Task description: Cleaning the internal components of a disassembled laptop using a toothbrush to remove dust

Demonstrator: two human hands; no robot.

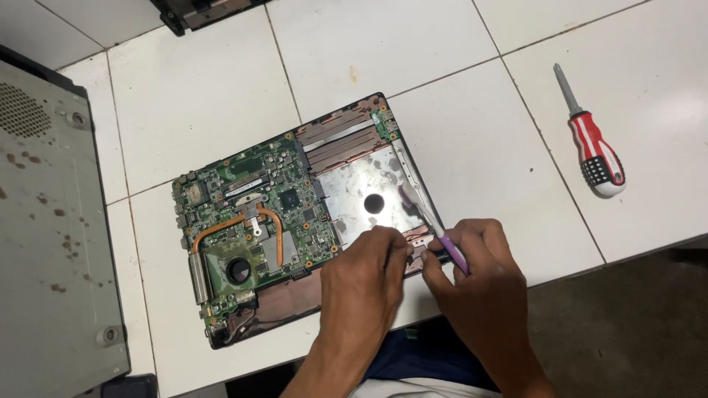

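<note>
On the white tiled tabletop (457,140) lies an opened laptop base (302,214), its green circuit board, copper heat pipe and round fan exposed on the left half and a bare silver metal plate on the right half. Both hands work at its near right corner. The right hand (479,273) is closed around a purple-handled brush (435,225), whose head rests tilted against the edge of the silver plate. The left hand (365,284) is curled, fingertips pressing down on the laptop's near edge just beside the brush; it holds nothing that I can see. Well apart to the right, a red-and-white screwdriver (594,144) lies on the tiles. A grey metal case (51,236) with rust spots sits along the left edge.
</note>
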